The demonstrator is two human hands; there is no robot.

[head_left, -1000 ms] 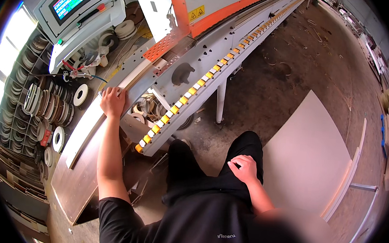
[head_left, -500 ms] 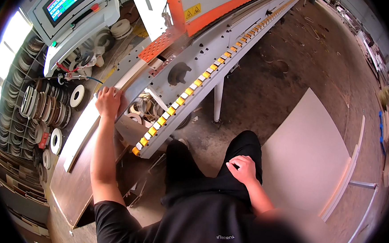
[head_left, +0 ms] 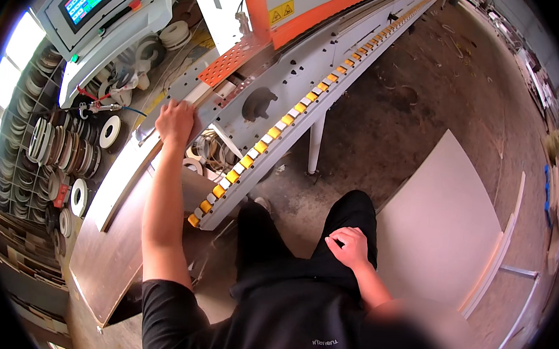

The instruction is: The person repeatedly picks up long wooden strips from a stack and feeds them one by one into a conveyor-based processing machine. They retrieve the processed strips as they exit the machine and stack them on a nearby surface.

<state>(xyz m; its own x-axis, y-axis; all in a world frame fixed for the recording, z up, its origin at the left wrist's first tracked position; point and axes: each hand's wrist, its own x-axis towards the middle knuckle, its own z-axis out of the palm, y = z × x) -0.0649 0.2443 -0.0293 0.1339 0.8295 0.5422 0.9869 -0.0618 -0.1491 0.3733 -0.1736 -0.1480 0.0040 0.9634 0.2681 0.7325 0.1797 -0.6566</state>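
Observation:
My left hand (head_left: 176,123) is closed over a long, narrow, pale board (head_left: 119,193), fingers bent across its top. The board lies along the infeed of a grey and orange machine (head_left: 289,15), beside a perforated orange plate (head_left: 232,61). Part of the board is hidden under my hand and forearm. My right hand (head_left: 350,245) rests on my right thigh, fingers loosely curled, with nothing visible in it.
A row of yellow and white rollers (head_left: 274,132) runs along the machine's rail. At upper left stands a control panel (head_left: 92,0). Rolls of edge banding (head_left: 63,148) fill a rack. A brown table (head_left: 104,272) is at left. A large pale panel (head_left: 443,216) stands at right.
My left hand has moved forward and right toward the machine, and the board's near end has shifted the same way. The right hand stays on my thigh.

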